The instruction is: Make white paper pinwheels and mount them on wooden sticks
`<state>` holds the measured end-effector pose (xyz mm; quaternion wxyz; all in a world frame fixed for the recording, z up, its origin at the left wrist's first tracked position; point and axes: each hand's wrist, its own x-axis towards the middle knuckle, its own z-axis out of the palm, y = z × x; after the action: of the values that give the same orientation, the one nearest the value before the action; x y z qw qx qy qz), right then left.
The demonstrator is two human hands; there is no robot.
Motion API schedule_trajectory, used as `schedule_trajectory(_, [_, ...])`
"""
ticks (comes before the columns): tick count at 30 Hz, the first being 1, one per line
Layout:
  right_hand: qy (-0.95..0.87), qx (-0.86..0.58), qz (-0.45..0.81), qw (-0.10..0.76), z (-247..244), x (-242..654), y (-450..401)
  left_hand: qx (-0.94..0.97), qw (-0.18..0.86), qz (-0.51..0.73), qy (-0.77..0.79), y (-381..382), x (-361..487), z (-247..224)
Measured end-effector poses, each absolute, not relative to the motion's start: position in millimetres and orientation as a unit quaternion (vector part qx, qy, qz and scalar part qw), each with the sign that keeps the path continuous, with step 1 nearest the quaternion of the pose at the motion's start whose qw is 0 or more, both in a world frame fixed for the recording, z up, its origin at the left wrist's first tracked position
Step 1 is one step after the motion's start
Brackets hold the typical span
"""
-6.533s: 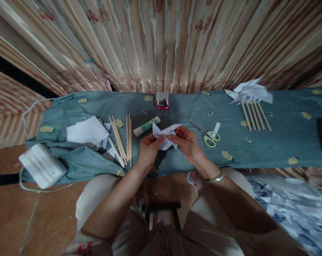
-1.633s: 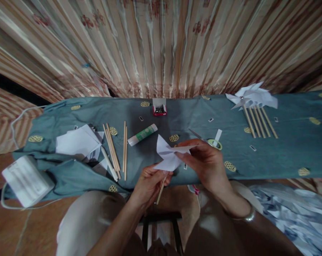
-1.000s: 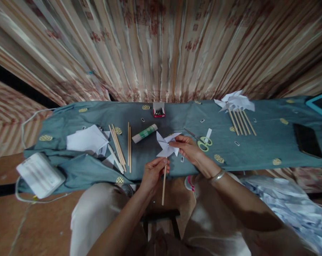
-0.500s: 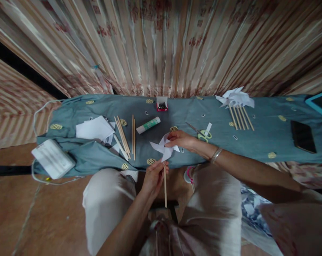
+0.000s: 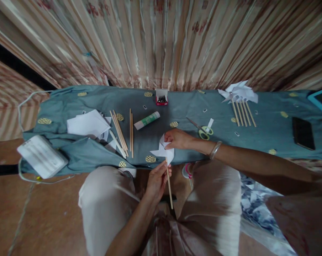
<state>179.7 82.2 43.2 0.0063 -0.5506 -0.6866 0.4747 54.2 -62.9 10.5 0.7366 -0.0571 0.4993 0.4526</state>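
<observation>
A white paper pinwheel (image 5: pixel 169 155) is held over the front edge of the cloth-covered table, with its wooden stick (image 5: pixel 169 188) pointing down towards my lap. My left hand (image 5: pixel 158 177) is closed around the upper part of that stick, just under the paper blades. At the pinwheel's upper right, my right hand (image 5: pixel 177 138) pinches the paper near its middle, where a small dark dot shows. The fingers partly cover the blades.
On the blue-green cloth (image 5: pixel 182 103) lie a glue stick (image 5: pixel 147 120), several wooden sticks (image 5: pixel 119 131), white paper sheets (image 5: pixel 87 122), a box of pins (image 5: pixel 161 99) and green-handled scissors (image 5: pixel 204 132). Finished pinwheels (image 5: pixel 239 93), a phone (image 5: pixel 303 133) and a white power strip (image 5: pixel 43 156) lie farther out.
The pinwheel's blades have turned and its stick now slants more to the right at the bottom. Both hands keep their hold. The view has shifted slightly.
</observation>
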Motion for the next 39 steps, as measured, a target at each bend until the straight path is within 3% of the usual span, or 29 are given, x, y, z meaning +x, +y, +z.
schedule_trajectory(8, [-0.733,-0.526,0.428,-0.043,46,178,88,-0.078,0.729,0.431,0.526,-61,56,9])
schedule_trajectory(19, [-0.773,-0.501,0.389,0.019,47,177,84,-0.072,0.733,0.433,0.520,-61,56,6])
schedule_trajectory(24, [-0.777,-0.501,0.380,-0.019,50,172,89,-0.071,0.732,0.435,0.519,-60,55,4])
schedule_trajectory(31, [-0.758,-0.518,0.353,-0.179,67,159,94,-0.079,0.745,0.435,0.500,-60,55,0])
schedule_trajectory(39, [-0.752,-0.520,0.360,-0.185,68,155,95,-0.065,0.752,0.436,0.490,-59,54,-4])
